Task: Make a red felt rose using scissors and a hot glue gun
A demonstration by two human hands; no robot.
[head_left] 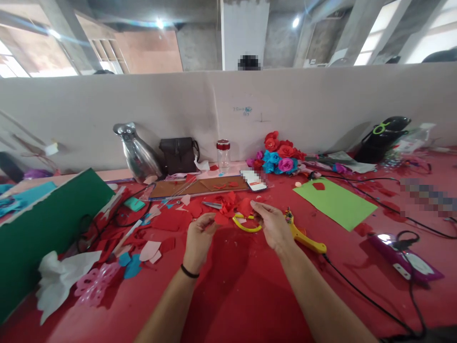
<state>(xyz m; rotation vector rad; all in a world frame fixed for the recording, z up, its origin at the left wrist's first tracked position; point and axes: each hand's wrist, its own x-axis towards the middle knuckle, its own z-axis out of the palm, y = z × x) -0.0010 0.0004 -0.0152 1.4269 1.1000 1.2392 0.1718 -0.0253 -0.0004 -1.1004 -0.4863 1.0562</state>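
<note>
Left hand: the left hand (200, 238), with a dark wristband (189, 272), is above the middle of the desk (246, 295); its fingers curl in with the tips close together, and I cannot tell whether they grip any paper.
Right hand: the right hand (272, 223) is across from it, forefinger and thumb set narrow at the edge of a red petal (245, 206); I cannot tell whether the petal is pinched or only touched.
Red paper: the petal is mid-desk, just beside a bunch of crumpled red paper (228, 204) that lies beyond the gap between the hands.
Scissors: the scissors (247, 229) lie between the hands, yellow loops toward the near edge, blades partly under the red paper.
Glue gun: a yellow glue gun (310, 242) lies just beside the right wrist, its black cord running to the near right corner.
Left side: a dark green board (53, 238) slants up along the left edge; near it lie white tissue (59, 281), a pink cutout (95, 285) and blue scraps (132, 267).
Far edge: by the pale partition (171, 102) stand a steel flask (137, 152), a black bag (178, 156) and a red-lidded jar (223, 158); right of them is 1 heap of paper flowers (282, 157), with a phone (256, 183) in front.
Right side: a light green sheet (337, 202) lies flat; nearer the right edge is a purple and white power strip (407, 261) with 1 black plug.
</note>
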